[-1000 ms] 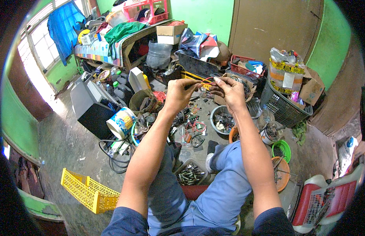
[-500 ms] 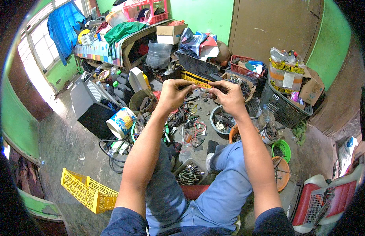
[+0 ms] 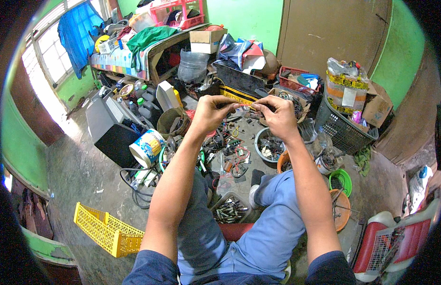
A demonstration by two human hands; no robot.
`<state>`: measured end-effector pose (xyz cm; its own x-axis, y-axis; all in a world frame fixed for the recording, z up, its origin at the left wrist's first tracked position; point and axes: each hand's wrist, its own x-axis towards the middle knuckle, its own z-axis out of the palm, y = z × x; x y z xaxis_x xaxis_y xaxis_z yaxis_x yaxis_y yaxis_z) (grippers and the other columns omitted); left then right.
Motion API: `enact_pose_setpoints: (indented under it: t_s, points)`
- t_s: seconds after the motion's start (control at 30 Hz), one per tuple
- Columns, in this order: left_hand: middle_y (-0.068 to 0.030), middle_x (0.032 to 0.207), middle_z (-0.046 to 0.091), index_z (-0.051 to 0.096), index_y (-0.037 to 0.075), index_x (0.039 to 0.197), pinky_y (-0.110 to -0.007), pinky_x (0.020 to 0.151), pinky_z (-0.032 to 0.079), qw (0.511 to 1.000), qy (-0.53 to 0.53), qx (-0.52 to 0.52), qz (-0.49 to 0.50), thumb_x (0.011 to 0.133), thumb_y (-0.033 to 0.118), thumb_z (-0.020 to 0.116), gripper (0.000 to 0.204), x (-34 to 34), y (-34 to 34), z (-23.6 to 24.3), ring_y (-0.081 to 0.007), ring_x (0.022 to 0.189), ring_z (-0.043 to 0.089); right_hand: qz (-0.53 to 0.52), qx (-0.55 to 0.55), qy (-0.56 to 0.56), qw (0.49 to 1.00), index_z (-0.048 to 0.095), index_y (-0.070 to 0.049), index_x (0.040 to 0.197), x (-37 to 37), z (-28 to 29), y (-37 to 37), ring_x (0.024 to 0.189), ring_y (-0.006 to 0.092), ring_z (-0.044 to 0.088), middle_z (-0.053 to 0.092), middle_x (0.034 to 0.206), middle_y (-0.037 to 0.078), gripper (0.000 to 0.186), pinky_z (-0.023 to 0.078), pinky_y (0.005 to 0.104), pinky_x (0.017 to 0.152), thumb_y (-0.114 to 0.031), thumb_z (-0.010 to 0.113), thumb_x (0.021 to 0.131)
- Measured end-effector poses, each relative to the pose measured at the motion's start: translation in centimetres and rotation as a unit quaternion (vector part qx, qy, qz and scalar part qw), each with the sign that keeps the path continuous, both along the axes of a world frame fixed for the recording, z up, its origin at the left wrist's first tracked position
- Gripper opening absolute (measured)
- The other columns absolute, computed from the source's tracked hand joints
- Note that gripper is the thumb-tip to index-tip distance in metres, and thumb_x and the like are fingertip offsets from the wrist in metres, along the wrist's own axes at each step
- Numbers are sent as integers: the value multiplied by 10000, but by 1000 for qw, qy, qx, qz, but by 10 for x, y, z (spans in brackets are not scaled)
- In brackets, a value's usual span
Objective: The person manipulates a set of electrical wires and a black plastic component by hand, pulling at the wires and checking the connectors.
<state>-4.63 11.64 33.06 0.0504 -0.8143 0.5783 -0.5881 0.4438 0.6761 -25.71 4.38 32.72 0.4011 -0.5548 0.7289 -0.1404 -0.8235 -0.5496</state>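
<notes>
Both my arms reach forward, and my hands meet at chest height above the cluttered floor. A thin red-orange strand that looks like a short wire is stretched between them. My left hand pinches one end between thumb and fingers. The other end is pinched by my right hand. Beneath the hands lie loose cables and small electronic parts. Between my feet is a grey tray full of small cylindrical pieces, too small to identify.
At right stand a grey basin of parts, a green bowl and a dark crate. A yellow plastic basket sits at lower left. A computer case and a printed bucket are at left.
The strand between my fingers appears thinner than before, as if turned. Both hands remain in nearly the same place, still pinching it.
</notes>
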Motion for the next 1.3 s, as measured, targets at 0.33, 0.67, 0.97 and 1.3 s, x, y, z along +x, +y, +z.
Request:
enact_pose_setpoints:
  t_s: [0.33, 0.67, 0.97, 1.3]
  points:
    - [-144, 790, 735, 766, 21, 954, -304, 637, 527, 995, -89, 21, 38, 851, 153, 755, 168, 0, -4, -6, -142, 655, 670, -21, -128, 82, 988, 773, -70, 923, 5, -14, -8, 843, 296, 664, 705, 926, 105, 156, 517, 403, 806, -160, 762, 797]
    - [-33, 863, 734, 725, -10, 1114, -253, 655, 501, 993, 103, 56, 15, 913, 168, 711, 269, -6, -8, -7, -73, 741, 612, -29, 77, 24, 996, 755, -19, 917, 14, -16, -6, 667, 226, 689, 694, 736, 137, 136, 530, 366, 620, -132, 738, 843]
    - [-58, 878, 740, 727, -27, 1089, -231, 652, 495, 979, 198, 31, 41, 919, 137, 703, 238, -8, -10, -6, -62, 743, 617, 73, 334, -98, 935, 734, 14, 919, 16, -16, -11, 589, 76, 604, 677, 730, 25, 139, 520, 244, 510, -122, 741, 887]
    - [-72, 843, 728, 727, -26, 1077, -254, 645, 519, 979, 193, 62, 21, 912, 191, 722, 273, -22, -8, -3, -97, 717, 645, 126, 363, -120, 915, 714, 31, 916, 20, -19, -10, 623, 100, 636, 683, 749, 51, 140, 538, 259, 531, -104, 741, 888]
